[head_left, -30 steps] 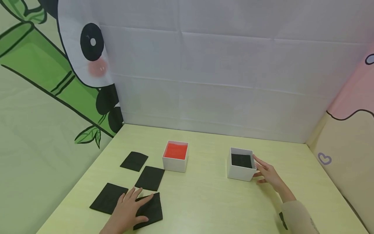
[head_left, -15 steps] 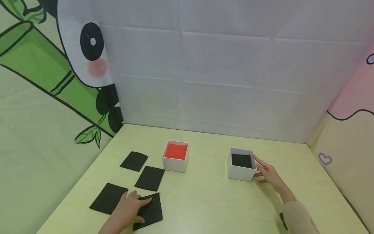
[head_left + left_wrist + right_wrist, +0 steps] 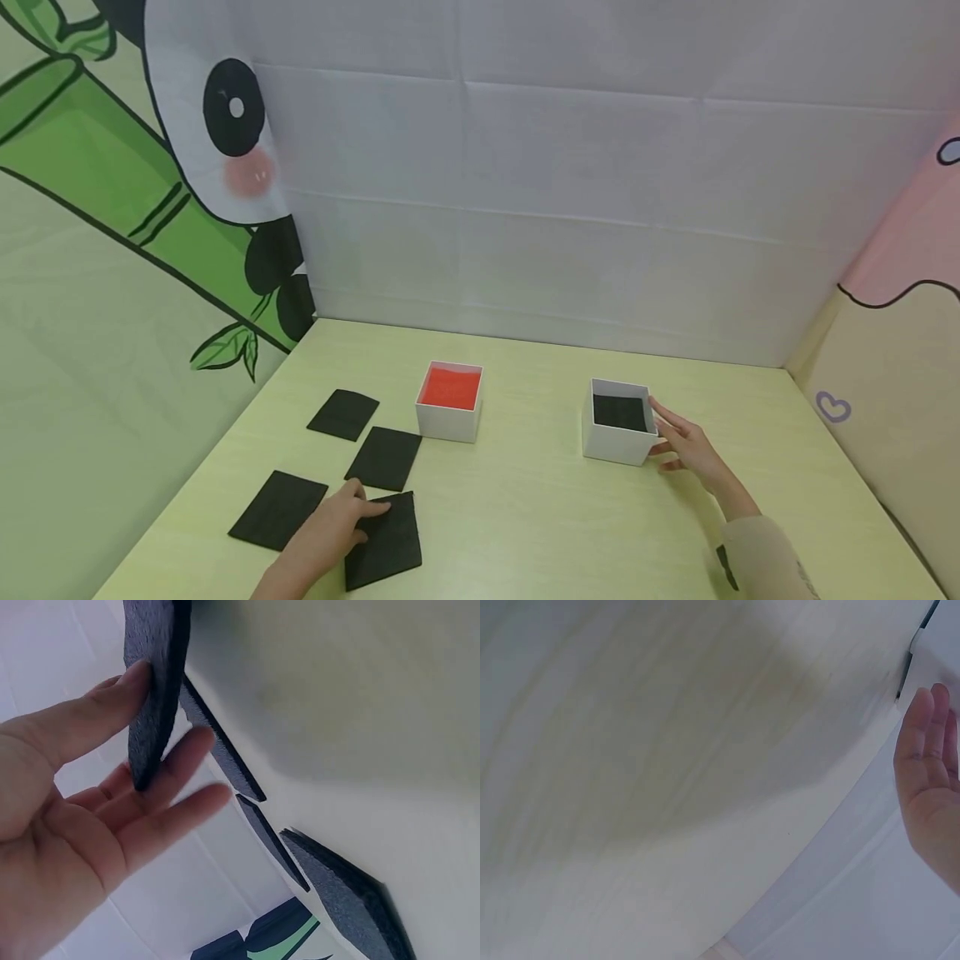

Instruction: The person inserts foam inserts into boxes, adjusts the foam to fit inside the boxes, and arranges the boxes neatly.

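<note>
In the head view my left hand (image 3: pixel 330 527) pinches the nearest black square pad (image 3: pixel 386 546) by its left part. The left wrist view has the thumb (image 3: pixel 124 694) on one face of that pad (image 3: pixel 157 690) and fingers behind it; the pad is lifted off the table, standing edge-on there. My right hand (image 3: pixel 693 454) lies with extended fingers against the right side of a white open-topped box (image 3: pixel 617 446). Inside that box is black material (image 3: pixel 621 412). The right wrist view catches the right hand (image 3: pixel 930 757) at its edge, fingers straight, beside the box.
Three more black pads lie on the left of the pale table (image 3: pixel 525 517): one far (image 3: pixel 343 414), one central (image 3: pixel 384 458), one at far left (image 3: pixel 277 508). A second white box (image 3: pixel 447 422) with a red sheet (image 3: pixel 452 388) stands behind them. A printed cloth (image 3: pixel 525 208) hangs behind.
My left hand's spread fingers have drawn in and now pinch the nearest black pad, which has risen and shifted slightly right. My right hand and both boxes have stayed put.
</note>
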Tool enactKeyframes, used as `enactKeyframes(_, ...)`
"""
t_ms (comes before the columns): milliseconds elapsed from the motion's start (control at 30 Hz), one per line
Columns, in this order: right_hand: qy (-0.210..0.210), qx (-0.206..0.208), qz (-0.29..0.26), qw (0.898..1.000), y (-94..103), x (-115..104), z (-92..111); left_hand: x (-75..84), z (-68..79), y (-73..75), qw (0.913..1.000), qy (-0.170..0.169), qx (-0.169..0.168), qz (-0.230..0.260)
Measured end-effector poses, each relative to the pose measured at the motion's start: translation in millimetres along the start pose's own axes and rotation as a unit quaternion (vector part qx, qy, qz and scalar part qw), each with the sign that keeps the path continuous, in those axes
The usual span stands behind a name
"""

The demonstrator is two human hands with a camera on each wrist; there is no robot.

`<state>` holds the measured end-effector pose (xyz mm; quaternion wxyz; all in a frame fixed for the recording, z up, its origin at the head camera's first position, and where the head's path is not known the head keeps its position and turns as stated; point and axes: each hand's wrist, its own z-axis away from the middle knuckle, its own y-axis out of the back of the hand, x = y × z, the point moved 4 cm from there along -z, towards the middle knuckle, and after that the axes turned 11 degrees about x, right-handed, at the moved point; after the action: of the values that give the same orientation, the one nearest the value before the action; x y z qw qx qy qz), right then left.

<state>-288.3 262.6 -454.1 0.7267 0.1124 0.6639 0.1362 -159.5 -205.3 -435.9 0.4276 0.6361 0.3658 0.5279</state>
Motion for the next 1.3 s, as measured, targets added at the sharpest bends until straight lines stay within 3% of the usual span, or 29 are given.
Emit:
enactKeyframes(200, 0.002, -0.003, -0.002, 1.000, -0.3, 1.3, -0.1, 0.6, -6.3, 10.4, 0.9936, -0.061, 0.000, 0.095)
enactKeyframes(333, 0.001, -0.002, -0.001, 1.000, 0.0, 2.0, 0.1, 3.6, -10.5, 14.9, 0.9886, -0.077, 0.008, 0.129)
enactKeyframes(567, 0.004, -0.004, 0.000, 1.000, -0.1, 1.5, 1.3, 10.8, -17.9, 16.6, 0.9850, -0.082, 0.011, 0.152)
enactKeyframes(833, 0.001, 0.002, -0.006, 1.000, -0.3, 1.5, 0.7, 26.0, -30.8, 20.4, 0.9809, -0.051, 0.010, 0.188)
enactKeyframes(1133, 0.004, 0.001, -0.011, 1.000, 0.0, 0.3, 1.4, 46.3, -47.9, 23.9, 0.9746, -0.101, 0.027, 0.198)
enactKeyframes(1300, 0.005, -0.002, -0.011, 1.000, -0.7, -0.1, 1.9, 56.3, -56.1, 20.5, 0.9697, -0.104, 0.019, 0.220)
